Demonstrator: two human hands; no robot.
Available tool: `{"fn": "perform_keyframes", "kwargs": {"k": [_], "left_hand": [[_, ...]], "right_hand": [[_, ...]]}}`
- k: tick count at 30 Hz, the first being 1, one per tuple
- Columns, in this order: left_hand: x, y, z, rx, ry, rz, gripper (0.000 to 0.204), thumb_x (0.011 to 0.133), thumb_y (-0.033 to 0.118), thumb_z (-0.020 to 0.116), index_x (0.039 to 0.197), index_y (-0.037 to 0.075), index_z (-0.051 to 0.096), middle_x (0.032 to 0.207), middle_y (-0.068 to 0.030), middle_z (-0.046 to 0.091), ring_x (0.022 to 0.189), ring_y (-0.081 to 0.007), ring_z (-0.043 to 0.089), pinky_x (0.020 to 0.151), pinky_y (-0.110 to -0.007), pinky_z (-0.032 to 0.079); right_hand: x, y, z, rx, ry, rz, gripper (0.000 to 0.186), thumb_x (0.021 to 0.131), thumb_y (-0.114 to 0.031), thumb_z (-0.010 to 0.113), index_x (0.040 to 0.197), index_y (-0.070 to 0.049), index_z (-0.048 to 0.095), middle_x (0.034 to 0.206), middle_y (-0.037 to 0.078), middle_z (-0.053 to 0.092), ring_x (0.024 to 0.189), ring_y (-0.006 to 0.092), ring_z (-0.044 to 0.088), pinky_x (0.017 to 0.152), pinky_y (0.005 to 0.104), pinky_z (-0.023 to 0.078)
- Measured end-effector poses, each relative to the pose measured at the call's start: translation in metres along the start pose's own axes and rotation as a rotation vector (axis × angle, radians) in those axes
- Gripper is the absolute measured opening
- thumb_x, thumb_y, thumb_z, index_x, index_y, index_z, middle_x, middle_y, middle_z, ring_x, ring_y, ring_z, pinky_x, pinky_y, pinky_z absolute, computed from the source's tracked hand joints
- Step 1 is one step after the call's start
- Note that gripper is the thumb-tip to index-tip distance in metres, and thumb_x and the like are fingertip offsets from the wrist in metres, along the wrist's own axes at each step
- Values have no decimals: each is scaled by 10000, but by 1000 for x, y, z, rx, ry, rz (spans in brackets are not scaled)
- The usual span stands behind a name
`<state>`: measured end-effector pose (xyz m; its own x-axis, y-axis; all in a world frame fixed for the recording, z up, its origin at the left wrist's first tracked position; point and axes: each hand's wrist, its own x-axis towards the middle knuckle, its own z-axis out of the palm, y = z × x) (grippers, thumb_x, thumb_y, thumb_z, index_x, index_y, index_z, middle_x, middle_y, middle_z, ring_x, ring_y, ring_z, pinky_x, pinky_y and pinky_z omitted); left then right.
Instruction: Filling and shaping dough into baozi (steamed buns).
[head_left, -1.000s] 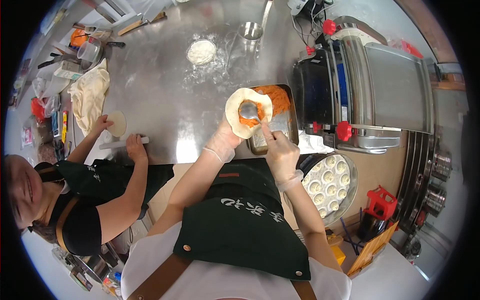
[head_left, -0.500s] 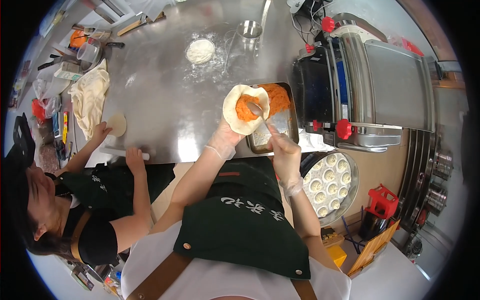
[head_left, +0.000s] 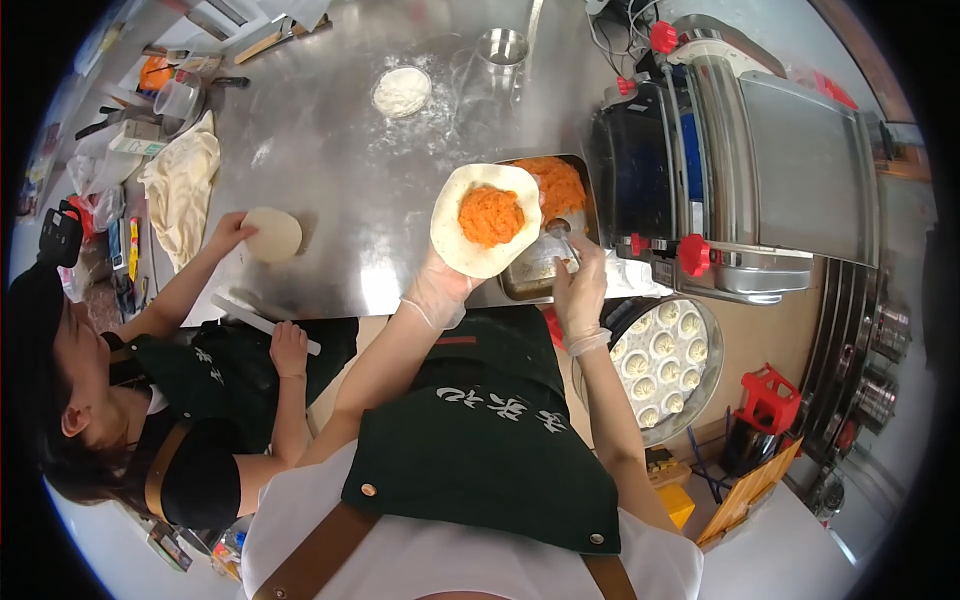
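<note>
My left hand (head_left: pixel 443 282), in a clear glove, holds up a round dough wrapper (head_left: pixel 460 200) with an orange filling mound (head_left: pixel 491 215) in its middle. My gloved right hand (head_left: pixel 582 275) grips a metal spoon (head_left: pixel 557 228), which is down in the rectangular metal tray (head_left: pixel 525 287), just right of the wrapper. More orange filling (head_left: pixel 558 177) lies in the tray's far part; the wrapper hides some of the tray.
A co-worker (head_left: pixel 150 410) at left holds a dough disc (head_left: pixel 273 233) and a white rolling pin (head_left: pixel 240 311). A flour dish (head_left: pixel 402 92) and steel cup (head_left: pixel 502 48) stand behind. A red-knobbed machine (head_left: pixel 800 170) and a steamer of buns (head_left: pixel 662 368) are at right.
The spoon has left the wrapper and moved down-right into the tray. The filling in the wrapper now shows as a fuller mound. The co-worker's dough disc has moved right.
</note>
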<state>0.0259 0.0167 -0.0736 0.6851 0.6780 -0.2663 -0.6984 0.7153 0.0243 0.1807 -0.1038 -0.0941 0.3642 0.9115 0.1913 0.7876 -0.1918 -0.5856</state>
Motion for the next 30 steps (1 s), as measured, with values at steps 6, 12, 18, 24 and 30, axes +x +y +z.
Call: {"fn": "perform_keyframes", "kwargs": {"k": [6,12,18,24,30], "left_hand": [[-6,-16,29,-4,-22,8,488,997,354,432,1325,-2,489,1330,-197,533,1204,-375,538,994,-470,489],[-12,-20,45,-64,-88,54,516,998,375,432,1357,4,459,1360,-188,510,1242,-372,514,1026,-490,464],[-17,-24,54,21,-84,121,505,993,373,442,1352,18,463,1359,-171,515,1232,-357,524,1027,-485,462],[-21,-25,49,105,-101,167,472,986,345,471,1340,32,469,1341,-169,522,1216,-345,533,1026,-473,463],[-30,-32,50,588,-78,397,466,938,199,585,1351,52,429,1334,-156,517,1197,-328,548,1001,-462,486]], "right_hand": [[-4,-52,4,369,235,-314,490,753,145,659,1184,-11,485,1083,197,618,1018,347,613,872,398,503],[6,-67,-15,337,291,-356,466,744,186,637,1134,-49,539,996,164,618,895,306,611,782,378,500],[18,-74,-23,346,352,-362,386,711,174,664,1027,-39,599,927,136,608,849,300,606,758,375,496],[18,-83,-29,393,344,-298,367,704,143,705,1016,-26,609,950,144,636,842,276,611,758,357,503],[9,-92,-35,528,302,-174,272,753,131,707,962,-1,593,948,129,652,813,211,620,689,294,513]]}}
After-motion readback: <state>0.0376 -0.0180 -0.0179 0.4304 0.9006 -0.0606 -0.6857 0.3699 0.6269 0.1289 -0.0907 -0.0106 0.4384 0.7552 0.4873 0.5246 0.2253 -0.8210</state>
